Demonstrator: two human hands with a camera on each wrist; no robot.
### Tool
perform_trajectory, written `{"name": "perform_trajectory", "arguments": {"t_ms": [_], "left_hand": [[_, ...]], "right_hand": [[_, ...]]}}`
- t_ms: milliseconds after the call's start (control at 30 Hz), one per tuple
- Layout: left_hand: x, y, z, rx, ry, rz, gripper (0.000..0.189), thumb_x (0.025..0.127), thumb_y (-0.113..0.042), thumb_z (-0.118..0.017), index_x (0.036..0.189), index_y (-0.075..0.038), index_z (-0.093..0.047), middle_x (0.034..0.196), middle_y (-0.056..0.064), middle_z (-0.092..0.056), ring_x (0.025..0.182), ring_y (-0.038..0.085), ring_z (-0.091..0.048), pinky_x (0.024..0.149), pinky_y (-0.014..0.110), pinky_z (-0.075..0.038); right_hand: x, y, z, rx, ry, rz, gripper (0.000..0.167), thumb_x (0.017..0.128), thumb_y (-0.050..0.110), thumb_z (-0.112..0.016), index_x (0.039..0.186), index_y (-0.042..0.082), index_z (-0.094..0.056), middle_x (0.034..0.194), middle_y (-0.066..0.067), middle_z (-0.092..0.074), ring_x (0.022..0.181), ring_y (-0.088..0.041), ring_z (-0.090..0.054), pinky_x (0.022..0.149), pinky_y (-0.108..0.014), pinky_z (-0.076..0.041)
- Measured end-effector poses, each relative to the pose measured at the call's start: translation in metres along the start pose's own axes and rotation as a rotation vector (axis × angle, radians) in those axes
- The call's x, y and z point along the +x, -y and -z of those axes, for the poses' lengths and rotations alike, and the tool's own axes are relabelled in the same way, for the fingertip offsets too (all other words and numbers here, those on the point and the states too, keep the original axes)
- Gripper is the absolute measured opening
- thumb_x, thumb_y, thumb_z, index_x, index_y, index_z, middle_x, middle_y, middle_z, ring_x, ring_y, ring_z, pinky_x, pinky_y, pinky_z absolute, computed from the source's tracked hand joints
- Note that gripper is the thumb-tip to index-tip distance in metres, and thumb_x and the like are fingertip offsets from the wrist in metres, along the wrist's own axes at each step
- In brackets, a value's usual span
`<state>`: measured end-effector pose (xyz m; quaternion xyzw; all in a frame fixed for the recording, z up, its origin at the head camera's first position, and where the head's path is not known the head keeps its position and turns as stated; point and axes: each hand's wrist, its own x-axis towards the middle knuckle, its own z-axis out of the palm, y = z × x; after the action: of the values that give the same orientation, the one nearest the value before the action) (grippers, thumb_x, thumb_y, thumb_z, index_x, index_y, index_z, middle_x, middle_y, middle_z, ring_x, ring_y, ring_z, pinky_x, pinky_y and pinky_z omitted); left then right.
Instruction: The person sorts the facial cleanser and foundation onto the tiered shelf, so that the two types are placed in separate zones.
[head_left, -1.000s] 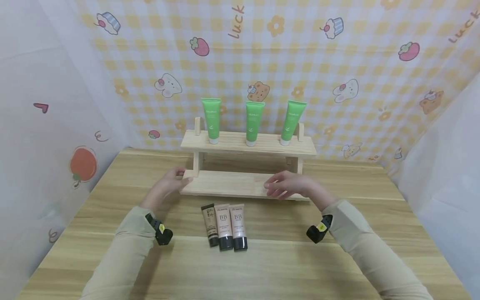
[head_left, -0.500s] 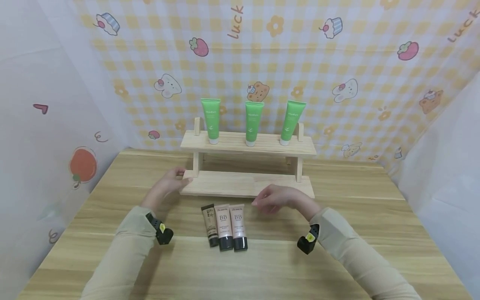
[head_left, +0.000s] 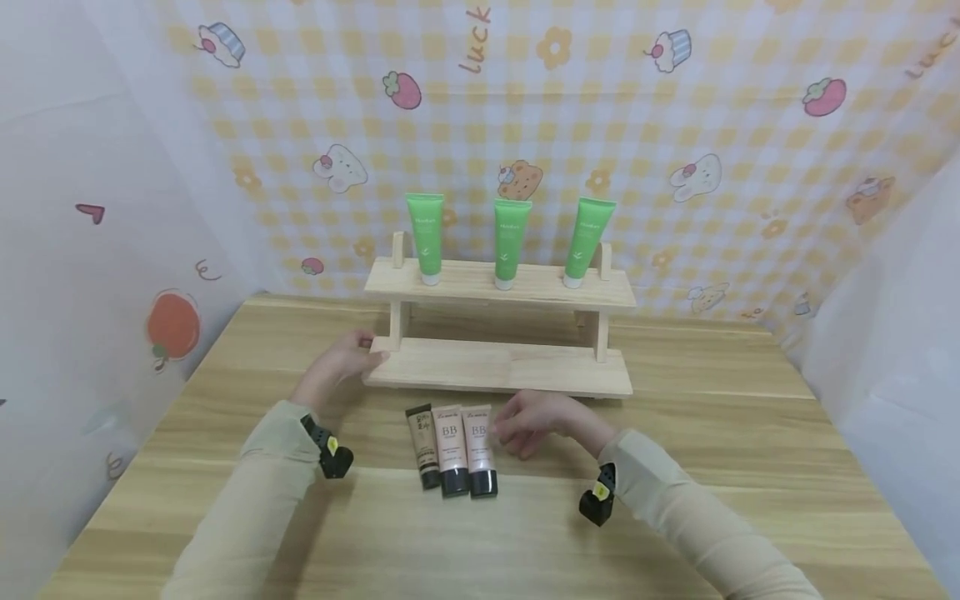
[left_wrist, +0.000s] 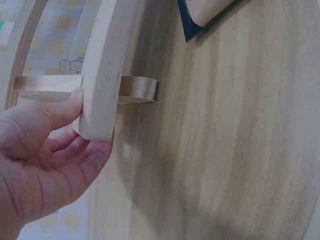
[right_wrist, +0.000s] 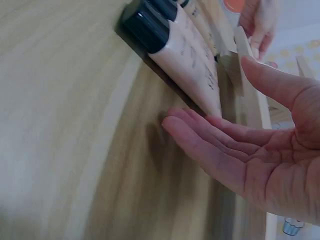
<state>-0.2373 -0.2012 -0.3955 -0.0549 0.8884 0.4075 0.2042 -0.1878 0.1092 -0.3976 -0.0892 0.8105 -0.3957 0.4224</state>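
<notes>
In the head view the left hand [head_left: 345,358] is at the left end of a two-tier wooden shelf [head_left: 495,365]; the left wrist view adds what that angle hides, the thumb on top of the lower board and the fingers curled beneath, gripping its end, with a wooden foot [left_wrist: 140,90] jutting out below. The right hand [head_left: 540,419] holds nothing: the right wrist view shows its palm, fingers extended and thumb spread wide, fingertips by the crimped end of the right-hand pink BB cream tube [head_left: 478,439]; whether they touch it I cannot tell. That tube lies on the wood-grain table [head_left: 480,550] in front of the shelf, beside a second pink BB cream tube [head_left: 450,442] and a slimmer brown tube [head_left: 423,440], black caps toward the person. Both pink tubes read "BB" in large letters, under a small script line too fine to read; the brown one's dark characters are illegible. Three green tubes [head_left: 508,242] stand on their white caps along the upper board, their white wording too small to read surely. The checked backdrop [head_left: 465,142] carries "luck" at top centre.
</notes>
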Motion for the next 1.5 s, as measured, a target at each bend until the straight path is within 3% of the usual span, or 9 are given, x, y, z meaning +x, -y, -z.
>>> {"name": "perform_trajectory", "arguments": {"t_ms": [167,300,400,567,767,900,1067,1233,1500], "left_hand": [[0.001,-0.007,0.002,0.035,0.023,0.027,0.062,0.092,-0.023,-0.051,0.137,0.009,-0.024,0.139,0.030,-0.031,0.128,0.043,-0.032,0.108,0.050,-0.028],[0.000,-0.011,0.005,0.066,0.032,0.024,0.060,0.091,-0.022,-0.052,0.134,0.010,-0.026,0.137,0.031,-0.033,0.126,0.043,-0.034,0.108,0.050,-0.028],[-0.001,-0.013,0.006,0.069,0.031,0.019,0.060,0.090,-0.021,-0.054,0.132,0.012,-0.028,0.133,0.032,-0.036,0.124,0.042,-0.036,0.107,0.049,-0.030],[-0.003,-0.014,0.007,0.032,0.050,0.032,0.060,0.089,-0.017,-0.055,0.132,0.014,-0.027,0.133,0.032,-0.035,0.122,0.042,-0.039,0.105,0.047,-0.036],[0.001,-0.012,0.008,0.001,0.058,0.073,0.063,0.088,-0.016,-0.057,0.133,0.014,-0.025,0.134,0.031,-0.033,0.122,0.040,-0.039,0.101,0.043,-0.041],[0.006,-0.007,0.008,-0.001,0.061,0.044,0.070,0.084,-0.023,-0.064,0.131,0.013,-0.027,0.130,0.030,-0.037,0.116,0.037,-0.045,0.096,0.038,-0.046],[-0.002,-0.014,0.005,0.007,0.054,0.053,0.065,0.088,-0.018,-0.057,0.135,0.013,-0.023,0.135,0.031,-0.033,0.123,0.041,-0.039,0.102,0.043,-0.040],[-0.001,-0.012,0.003,0.002,0.040,0.058,0.060,0.090,-0.015,-0.053,0.135,0.013,-0.024,0.134,0.031,-0.033,0.123,0.041,-0.039,0.100,0.043,-0.042],[-0.002,-0.011,0.003,-0.010,0.039,0.044,0.062,0.091,-0.016,-0.053,0.136,0.013,-0.021,0.136,0.031,-0.032,0.123,0.041,-0.039,0.101,0.043,-0.041]], "right_hand": [[0.005,0.001,-0.008,0.004,-0.030,-0.012,0.027,0.084,0.024,-0.065,0.098,0.001,-0.066,0.084,-0.009,-0.067,0.071,-0.017,-0.067,0.064,-0.031,-0.058],[0.008,0.004,-0.013,0.002,-0.067,-0.020,0.020,0.082,0.023,-0.067,0.074,0.005,-0.062,0.070,-0.005,-0.063,0.064,-0.015,-0.064,0.061,-0.030,-0.057],[0.011,0.005,-0.017,-0.005,-0.108,-0.024,0.031,0.080,0.022,-0.069,0.059,0.010,-0.049,0.063,-0.002,-0.058,0.060,-0.014,-0.061,0.058,-0.029,-0.057],[0.013,0.008,-0.026,-0.062,-0.187,-0.021,0.038,0.077,0.018,-0.072,0.051,0.013,-0.043,0.054,0.001,-0.051,0.053,-0.011,-0.053,0.054,-0.027,-0.056],[0.012,0.013,-0.035,-0.051,-0.257,-0.042,0.030,0.073,0.013,-0.074,0.056,0.010,-0.050,0.059,-0.004,-0.058,0.055,-0.013,-0.057,0.054,-0.027,-0.056],[0.013,0.013,-0.037,-0.035,-0.275,-0.067,0.022,0.073,0.013,-0.074,0.063,0.006,-0.056,0.067,-0.008,-0.064,0.058,-0.016,-0.061,0.054,-0.027,-0.056],[0.015,0.010,-0.038,0.011,-0.228,-0.062,0.016,0.075,0.013,-0.071,0.077,-0.002,-0.064,0.072,-0.012,-0.068,0.059,-0.016,-0.064,0.055,-0.028,-0.056],[0.020,0.005,-0.040,0.046,-0.193,-0.042,0.017,0.078,0.012,-0.069,0.086,-0.002,-0.066,0.074,-0.013,-0.069,0.058,-0.015,-0.064,0.055,-0.029,-0.057],[0.022,-0.001,-0.038,0.115,-0.169,-0.038,0.021,0.079,0.013,-0.068,0.089,-0.003,-0.059,0.078,-0.015,-0.068,0.060,-0.016,-0.064,0.057,-0.030,-0.057]]}}
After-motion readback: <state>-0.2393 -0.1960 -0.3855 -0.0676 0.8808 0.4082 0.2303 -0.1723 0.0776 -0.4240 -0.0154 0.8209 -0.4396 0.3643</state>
